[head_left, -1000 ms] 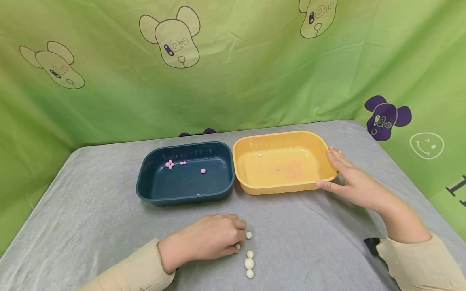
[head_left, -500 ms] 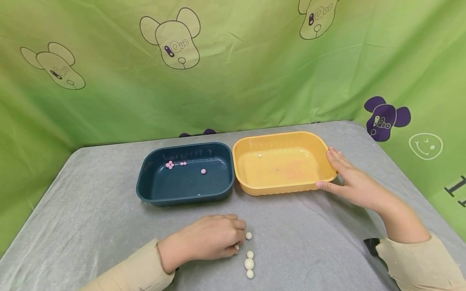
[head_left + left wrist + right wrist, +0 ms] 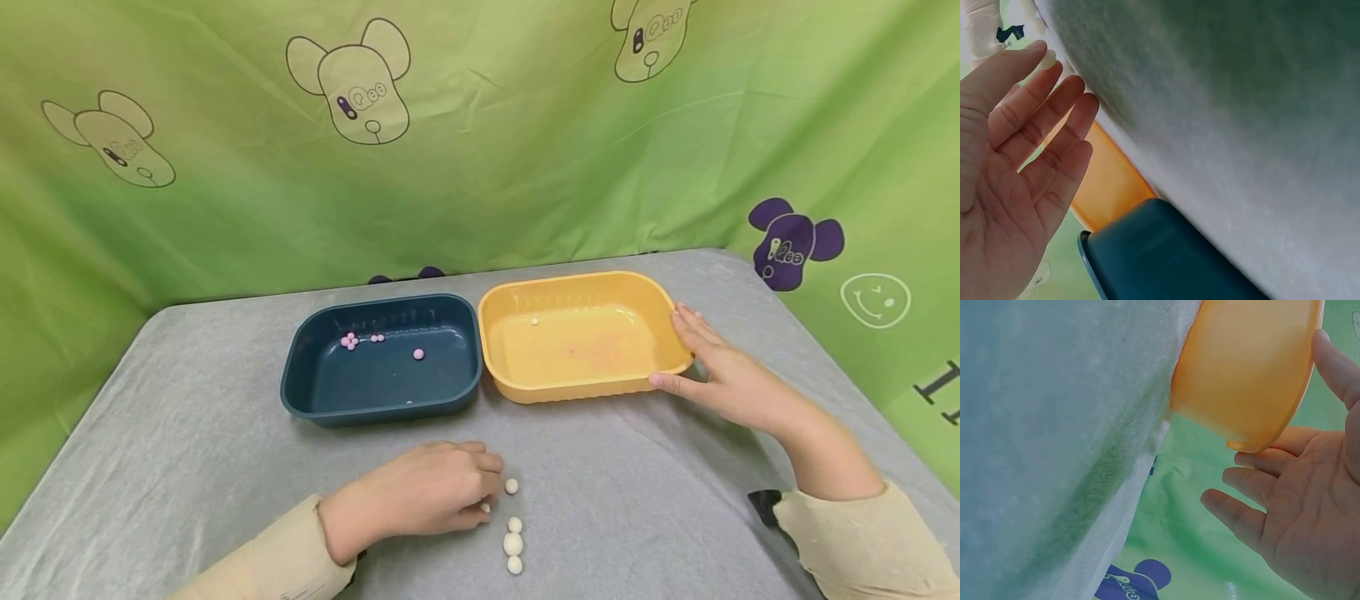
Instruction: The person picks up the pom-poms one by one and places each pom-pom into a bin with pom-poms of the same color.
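Note:
My left hand [image 3: 435, 492] is low over the grey cloth and pinches a small white ball [image 3: 1048, 60] between thumb and index fingertip. In the head view the fingers partly cover that ball. Just right of the fingertips lies a loose white ball [image 3: 512, 486]. Below it, three more sit in a touching row, the middle white ball [image 3: 513, 544] being the largest. At the yellow tray's right front corner, my right hand [image 3: 720, 375] spreads its fairly straight fingers along the outside, thumb touching the front rim. This yellow tray [image 3: 570, 388] holds one tiny white ball [image 3: 534, 322].
Left of the yellow tray, close against it, stands a dark blue tray [image 3: 382, 412]. Inside are a pink cluster [image 3: 349, 341], a small pink pair [image 3: 377, 338] and a single pink ball [image 3: 418, 354]. A green printed curtain [image 3: 480, 167] hangs behind the table.
The left hand and its pinched ball have shifted very slightly left, away from the loose white ball. The right hand stays at the yellow tray's corner.

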`<state>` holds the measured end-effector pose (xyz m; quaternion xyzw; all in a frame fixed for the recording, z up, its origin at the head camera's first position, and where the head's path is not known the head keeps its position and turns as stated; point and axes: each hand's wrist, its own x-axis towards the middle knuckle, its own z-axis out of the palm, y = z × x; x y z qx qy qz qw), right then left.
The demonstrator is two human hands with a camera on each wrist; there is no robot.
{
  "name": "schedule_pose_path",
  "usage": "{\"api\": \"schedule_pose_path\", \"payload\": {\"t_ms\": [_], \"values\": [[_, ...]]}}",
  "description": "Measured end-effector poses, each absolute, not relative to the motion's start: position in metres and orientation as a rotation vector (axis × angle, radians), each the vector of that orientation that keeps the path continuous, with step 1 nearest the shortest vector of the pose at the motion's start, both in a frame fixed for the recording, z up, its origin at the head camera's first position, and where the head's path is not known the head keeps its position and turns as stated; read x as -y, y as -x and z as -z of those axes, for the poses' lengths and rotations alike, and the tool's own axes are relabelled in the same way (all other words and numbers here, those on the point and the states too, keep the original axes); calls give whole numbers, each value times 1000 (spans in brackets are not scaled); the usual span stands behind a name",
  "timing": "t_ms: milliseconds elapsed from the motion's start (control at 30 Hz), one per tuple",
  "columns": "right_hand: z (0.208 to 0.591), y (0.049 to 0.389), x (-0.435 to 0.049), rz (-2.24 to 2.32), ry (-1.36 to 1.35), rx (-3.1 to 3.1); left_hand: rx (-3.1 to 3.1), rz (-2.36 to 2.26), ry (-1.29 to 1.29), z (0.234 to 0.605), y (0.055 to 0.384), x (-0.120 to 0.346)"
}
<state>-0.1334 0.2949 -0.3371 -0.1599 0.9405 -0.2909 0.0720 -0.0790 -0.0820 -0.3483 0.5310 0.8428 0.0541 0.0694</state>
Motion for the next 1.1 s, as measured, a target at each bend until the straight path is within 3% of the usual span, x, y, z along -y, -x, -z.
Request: {"api": "schedule_pose_path", "payload": {"t_ms": [467, 1100], "values": [[337, 134, -295, 868, 476, -2824, -2609, -184, -1577, 327, 80, 98], [338, 135, -294, 865, 467, -2824, -2740, -222, -1755, 304, 90, 105]]}}
